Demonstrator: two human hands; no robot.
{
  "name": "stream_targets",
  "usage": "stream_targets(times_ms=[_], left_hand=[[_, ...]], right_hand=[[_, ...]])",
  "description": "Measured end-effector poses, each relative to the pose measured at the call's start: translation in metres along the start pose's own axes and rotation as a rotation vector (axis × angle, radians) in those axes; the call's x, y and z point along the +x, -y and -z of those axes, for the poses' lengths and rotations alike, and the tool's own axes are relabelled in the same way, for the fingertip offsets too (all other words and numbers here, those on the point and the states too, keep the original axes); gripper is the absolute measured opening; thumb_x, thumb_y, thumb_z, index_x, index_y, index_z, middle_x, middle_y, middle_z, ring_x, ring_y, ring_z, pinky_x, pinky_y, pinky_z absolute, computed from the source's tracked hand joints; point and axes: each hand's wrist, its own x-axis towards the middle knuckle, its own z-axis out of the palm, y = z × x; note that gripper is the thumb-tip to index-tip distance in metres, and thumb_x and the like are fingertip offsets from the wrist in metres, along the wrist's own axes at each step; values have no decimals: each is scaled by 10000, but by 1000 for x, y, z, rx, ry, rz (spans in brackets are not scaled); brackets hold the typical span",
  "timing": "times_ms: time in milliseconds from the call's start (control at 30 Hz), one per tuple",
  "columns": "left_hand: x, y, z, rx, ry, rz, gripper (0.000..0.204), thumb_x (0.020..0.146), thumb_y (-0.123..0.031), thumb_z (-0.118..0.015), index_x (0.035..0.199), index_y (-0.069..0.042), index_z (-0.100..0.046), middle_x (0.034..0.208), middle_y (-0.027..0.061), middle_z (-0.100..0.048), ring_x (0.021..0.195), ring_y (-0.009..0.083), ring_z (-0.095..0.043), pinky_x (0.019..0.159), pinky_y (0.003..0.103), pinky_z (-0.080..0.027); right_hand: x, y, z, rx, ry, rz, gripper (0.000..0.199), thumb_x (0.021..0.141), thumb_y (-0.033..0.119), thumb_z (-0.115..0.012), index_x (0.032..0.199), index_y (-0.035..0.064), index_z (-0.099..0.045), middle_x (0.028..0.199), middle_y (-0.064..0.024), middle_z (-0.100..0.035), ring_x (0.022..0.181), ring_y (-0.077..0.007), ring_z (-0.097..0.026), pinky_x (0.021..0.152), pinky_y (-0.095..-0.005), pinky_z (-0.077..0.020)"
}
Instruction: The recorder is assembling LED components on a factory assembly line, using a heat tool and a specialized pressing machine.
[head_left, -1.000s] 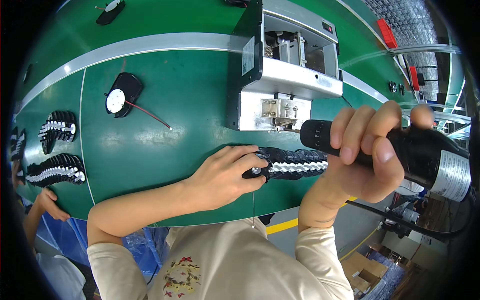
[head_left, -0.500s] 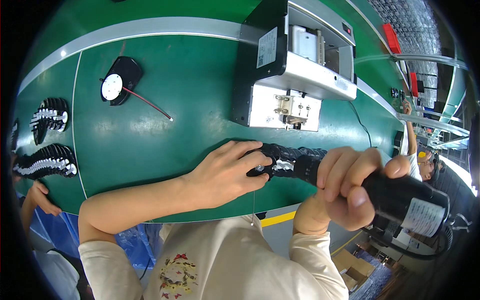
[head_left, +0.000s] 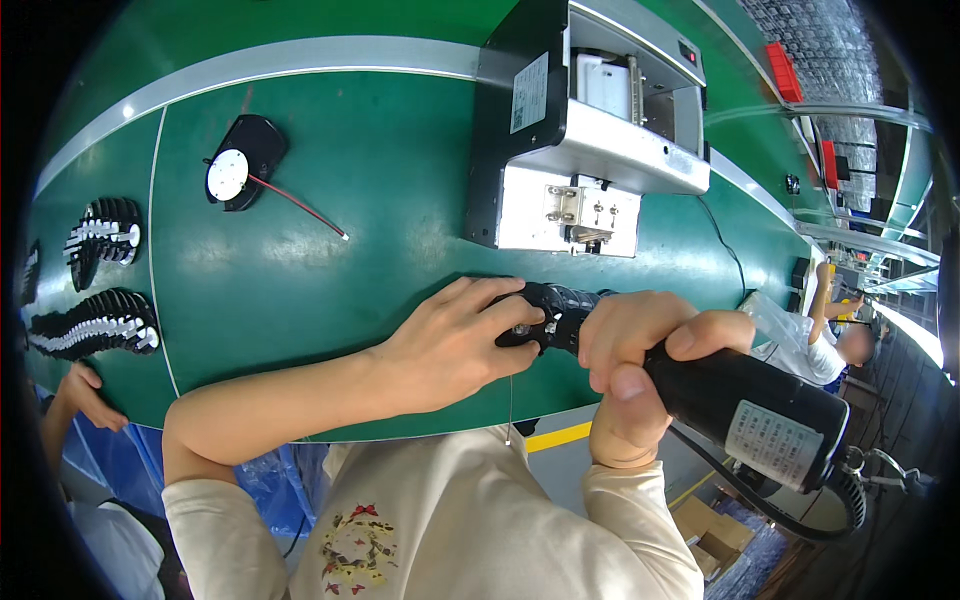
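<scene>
My right hand (head_left: 640,340) is wrapped round a black electric screwdriver (head_left: 750,410) with a pale label and a cord at its back end. The tool lies tilted, its front end meeting a dark part (head_left: 562,300) near the table's front edge. My left hand (head_left: 465,340) is closed on this black part, thumb and fingers at its left end. A small shiny spot shows between those fingers. From beneath the part a thin wire (head_left: 510,410) hangs over the edge. Fingers and tool hide much of the part, so I cannot tell its full shape.
A black and silver machine (head_left: 585,140) stands behind my hands. Back left lies a black housing (head_left: 262,145) with a white disc and red wire. Rows of black-and-white parts (head_left: 95,325) sit at far left, near another person's hand (head_left: 92,398). Another person (head_left: 825,350) is at far right.
My right hand and the screwdriver have moved left and slightly down, closer to my left hand. The left hand has stayed on the black part.
</scene>
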Motion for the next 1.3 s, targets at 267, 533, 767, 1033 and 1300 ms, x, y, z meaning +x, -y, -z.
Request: stream_targets(times_ms=[267,533,767,1033,1300], left_hand=[[-1,4,-3,-17,-20,-21,191,764,-139,-747,955,-143,-766,1173,49,-627,1209,314,-570,892,432,-536],[2,2,-1,-25,-14,-27,155,784,-139,-762,938,-128,-755,1163,54,-623,1180,316,-589,896,428,-535],[-1,3,-2,-17,-19,-28,170,779,-137,-763,948,-125,-753,1173,61,-619,1175,322,-591,894,425,-537],[1,2,-3,-24,-38,-12,127,775,-149,-768,899,-125,-759,1159,49,-630,1181,309,-592,887,421,-538],[3,1,-1,-26,-32,-4,128,755,-141,-781,881,-131,-759,1157,38,-625,1201,300,-578,892,414,-534]], right_hand=[[25,8,8,76,21,149,469,852,49,-590,1284,116,-420,677,-17,-456,486,-133,-471,511,-330,-458],[72,7,5,-45,-109,165,515,825,73,-516,1332,115,-436,699,-28,-417,490,-132,-426,541,-341,-425],[46,9,6,25,-22,140,500,828,45,-534,1314,86,-422,678,-34,-453,456,-140,-447,502,-339,-432],[-10,12,5,89,-58,101,468,825,7,-597,1246,95,-414,670,-39,-489,460,-153,-502,476,-327,-466],[-22,10,-2,14,-63,73,431,835,12,-725,1099,129,-406,652,-50,-545,475,-175,-519,464,-352,-483]])
